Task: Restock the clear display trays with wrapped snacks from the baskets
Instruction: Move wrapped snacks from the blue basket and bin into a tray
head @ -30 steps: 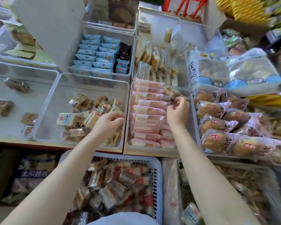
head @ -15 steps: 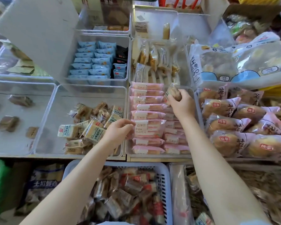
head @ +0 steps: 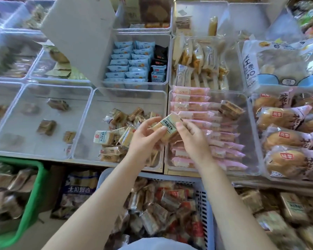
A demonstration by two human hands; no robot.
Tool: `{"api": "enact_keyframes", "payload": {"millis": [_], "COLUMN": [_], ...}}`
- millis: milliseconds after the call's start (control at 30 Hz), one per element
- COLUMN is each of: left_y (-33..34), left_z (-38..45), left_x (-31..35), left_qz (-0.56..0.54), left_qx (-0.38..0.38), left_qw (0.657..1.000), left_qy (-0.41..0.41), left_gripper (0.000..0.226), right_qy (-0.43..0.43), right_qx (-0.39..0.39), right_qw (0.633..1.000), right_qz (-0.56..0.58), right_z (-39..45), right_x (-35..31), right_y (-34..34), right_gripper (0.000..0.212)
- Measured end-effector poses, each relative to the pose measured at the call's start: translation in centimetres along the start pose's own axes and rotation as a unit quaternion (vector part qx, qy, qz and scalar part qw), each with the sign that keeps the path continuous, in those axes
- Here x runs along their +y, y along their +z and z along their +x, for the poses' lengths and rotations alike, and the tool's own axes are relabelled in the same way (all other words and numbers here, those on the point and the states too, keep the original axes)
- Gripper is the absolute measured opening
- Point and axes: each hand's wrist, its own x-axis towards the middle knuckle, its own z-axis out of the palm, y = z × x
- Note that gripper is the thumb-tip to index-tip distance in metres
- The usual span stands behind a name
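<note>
Both hands meet on one wrapped snack (head: pixel 167 127), a pale tan bar in clear film with a white label of dark print too small to read. It is held above the seam between two clear display trays. Left hand (head: pixel 146 139) grips its near end; right hand (head: pixel 192 138) pinches the far side.

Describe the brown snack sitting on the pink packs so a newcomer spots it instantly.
Find the clear tray filled with rows of pink packs, right of centre. On their upper right lies one brown wrapped snack, the only dark, blocky piece there.
</note>
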Motion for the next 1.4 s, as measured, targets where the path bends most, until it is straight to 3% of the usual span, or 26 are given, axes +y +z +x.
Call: {"api": "enact_keyframes", "payload": {"millis": [67,200,333,400,467,567,667,733,833,933,1133,1267,1400], "left_y": [-2.6,-8.2,-11.9,-11.8,-9.7,-4.6,-1.3,-0.6,-0.4,-0.2,0.3,0.4,0.2], "left_z": [0.1,1.1,3.6,3.9,3.1,1.8,1.8,2.2,2.5,2.4,2.5,2.5,2.5], "left_x": [-0.6,-0.4,-1.7,-2.8,-3.8,-5.5,-7.5,-8.5,-9.1,-9.1,-8.8,-8.7,-8.8], "left_qz": [0.005,0.023,0.184,0.329,0.413,0.458,0.522,0.565,0.61,0.637,0.645,0.645,0.647], "left_qx": [0.081,0.23,0.244,0.239,0.233,0.144,0.102,0.081,0.073,0.067,0.067,0.062,0.066], "left_qw": [0.997,0.97,0.952,0.914,0.879,0.864,0.833,0.808,0.773,0.755,0.752,0.753,0.749], "left_qy": [0.006,0.072,0.009,-0.015,0.049,0.151,0.155,0.147,0.157,0.138,0.12,0.114,0.125], "left_gripper": [0.03,0.027,0.042,0.043,0.036,0.033,0.057,0.065,0.07,0.075,0.077,0.076,0.075], "right_qy": [-0.028,-0.13,-0.186,-0.212,-0.223,-0.209,-0.168,-0.181,-0.238,-0.183,-0.002,0.06,0.075], "right_qx": [0.013,-0.038,-0.004,0.024,0.034,0.018,0.022,0.089,0.226,0.312,0.305,0.305,0.308], "right_qw": [0.991,0.921,0.845,0.826,0.819,0.83,0.903,0.933,0.897,0.876,0.833,0.795,0.811], "right_qz": [-0.13,-0.365,-0.501,-0.521,-0.528,-0.517,-0.394,-0.298,-0.296,-0.32,-0.461,-0.521,-0.492], "right_z": [0.3,-0.3,-0.9,-0.9,-0.7,-0.8,-0.9,-0.7,0.8,4.6,10.9,11.9,11.5], "right_x": [2.5,7.4,9.5,9.6,9.7,9.6,8.8,7.6,5.8,5.0,5.8,5.1,3.6], "right_y": [1.8,2.9,3.6,4.1,4.3,4.2,3.8,2.4,-1.2,-5.8,-12.3,-13.3,-13.4], "right_gripper": [0.028,0.044,0.051,0.051,0.052,0.052,0.044,0.036,0.026,0.027,0.055,0.043,0.039]}}
